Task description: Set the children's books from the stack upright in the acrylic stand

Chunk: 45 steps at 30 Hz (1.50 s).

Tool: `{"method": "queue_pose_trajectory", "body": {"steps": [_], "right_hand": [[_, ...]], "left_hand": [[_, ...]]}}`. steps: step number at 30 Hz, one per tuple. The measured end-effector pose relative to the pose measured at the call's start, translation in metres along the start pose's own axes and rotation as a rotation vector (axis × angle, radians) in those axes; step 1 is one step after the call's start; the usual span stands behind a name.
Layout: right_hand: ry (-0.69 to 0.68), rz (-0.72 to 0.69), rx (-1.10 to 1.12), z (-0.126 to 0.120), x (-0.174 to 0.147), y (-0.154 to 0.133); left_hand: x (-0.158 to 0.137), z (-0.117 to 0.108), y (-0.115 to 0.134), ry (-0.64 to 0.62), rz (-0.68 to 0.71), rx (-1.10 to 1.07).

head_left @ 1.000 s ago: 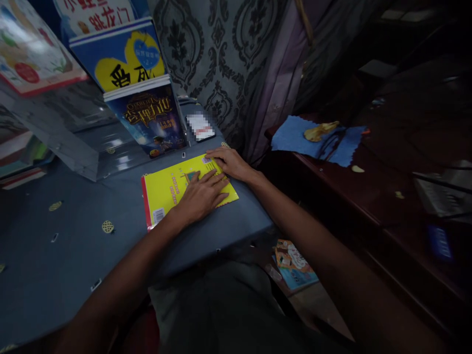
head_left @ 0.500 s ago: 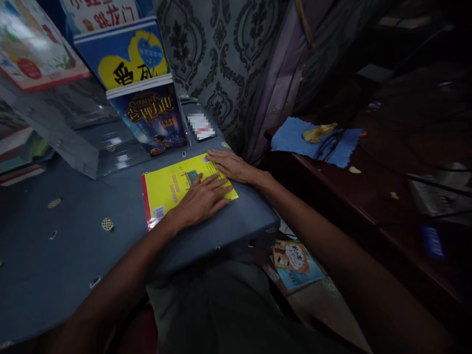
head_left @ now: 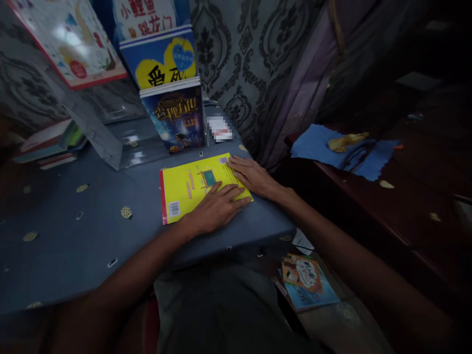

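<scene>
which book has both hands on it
The yellow book with the red edge, lying flat on the tablecloth: the left hand and right hand rest on it. No hand touches the dark-blue book or any other.

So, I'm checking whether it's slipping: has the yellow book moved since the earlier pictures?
No, not visibly: against the pineapple print on the tablecloth, the yellow book keeps its place; the whole view has swung.

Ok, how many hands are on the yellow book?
2: on the yellow book, the left hand lies across the near edge, the right hand at the right edge.
</scene>
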State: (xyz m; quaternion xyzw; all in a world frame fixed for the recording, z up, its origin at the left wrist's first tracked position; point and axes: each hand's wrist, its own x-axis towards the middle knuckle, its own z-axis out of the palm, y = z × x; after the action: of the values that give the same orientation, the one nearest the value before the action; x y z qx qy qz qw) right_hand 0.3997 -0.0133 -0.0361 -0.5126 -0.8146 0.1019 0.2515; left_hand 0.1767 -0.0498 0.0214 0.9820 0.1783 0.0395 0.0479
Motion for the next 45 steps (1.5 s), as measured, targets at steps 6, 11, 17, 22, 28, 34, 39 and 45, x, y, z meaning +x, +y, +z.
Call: {"method": "queue_pose_trajectory", "body": {"steps": [6, 11, 17, 22, 28, 34, 39, 45], "right_hand": [[-0.054, -0.050, -0.086, -0.016, -0.047, -0.023], [-0.060, -0.055, -0.135, -0.020, -0.064, -0.029], [-0.077, -0.061, -0.146, -0.019, -0.063, -0.025], [-0.093, -0.056, -0.166, -0.019, -0.064, -0.025], [-0.103, -0.078, -0.202, -0.023, -0.064, -0.022], [-0.099, -0.255, -0.085, -0.018, -0.038, -0.064], [-0.328, -0.442, 0.184, 0.016, 0.002, -0.148], [-0.402, -0.572, 0.191, 0.046, 0.035, -0.175]], "left_hand": [[-0.005, -0.001, 0.006, -0.024, 0.048, 0.097], [-0.021, -0.004, 0.018, -0.088, 0.014, 0.149], [-0.060, -0.004, 0.024, -0.090, -0.094, 0.186], [-0.109, 0.000, 0.023, 0.002, -0.237, 0.177], [-0.162, 0.005, 0.026, 0.144, -0.449, 0.184], [-0.174, 0.011, 0.036, 0.249, -0.636, 0.173], [-0.169, 0.015, 0.038, 0.330, -0.652, 0.178], [-0.168, 0.021, 0.037, 0.428, -0.649, 0.195]]}}
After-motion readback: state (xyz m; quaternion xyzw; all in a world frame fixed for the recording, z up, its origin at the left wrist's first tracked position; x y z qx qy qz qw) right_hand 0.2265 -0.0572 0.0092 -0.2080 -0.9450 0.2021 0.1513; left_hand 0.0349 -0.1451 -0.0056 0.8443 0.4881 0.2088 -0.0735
